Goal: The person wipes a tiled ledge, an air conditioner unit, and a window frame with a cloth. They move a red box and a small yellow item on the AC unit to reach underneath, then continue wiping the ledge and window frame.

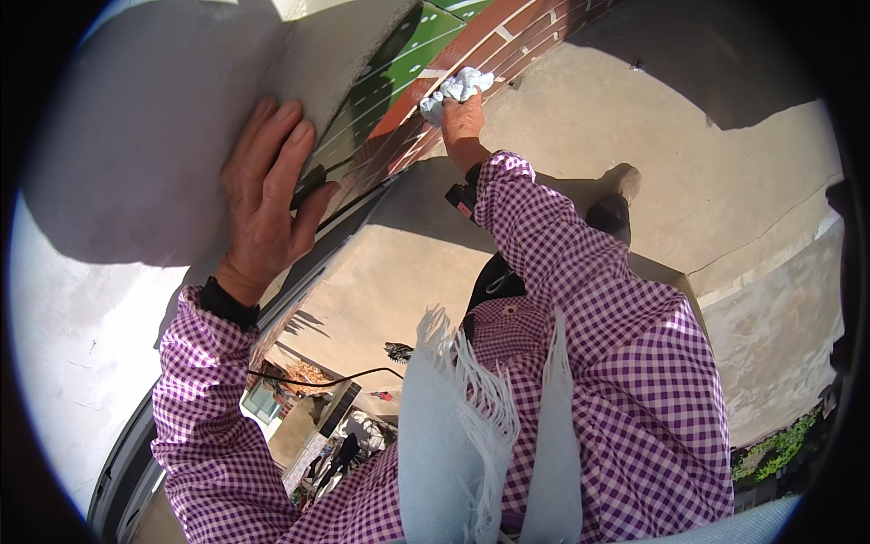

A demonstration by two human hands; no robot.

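Observation:
A crumpled white cloth [465, 85] is bunched in my right hand [464, 122], which presses it near the edge of a wall section with a brick pattern [520, 41]. Beside the bricks runs a green panel [425, 44] with white lines and dots. My left hand [268, 183] is on the left with its fingers spread, over a pale, shaded surface [156, 136]; it holds nothing, and whether the palm touches the surface cannot be told. Both sleeves are purple and white checked, with dark cuffs.
Concrete ground [652, 129] spreads out on the right, with my shoe [627, 182] on it. Below, a thin dark cable [340, 381] crosses near piled odds and ends [346, 449]. A fringed light blue scarf [448, 435] hangs down my front. Green plants [775, 452] grow at the lower right.

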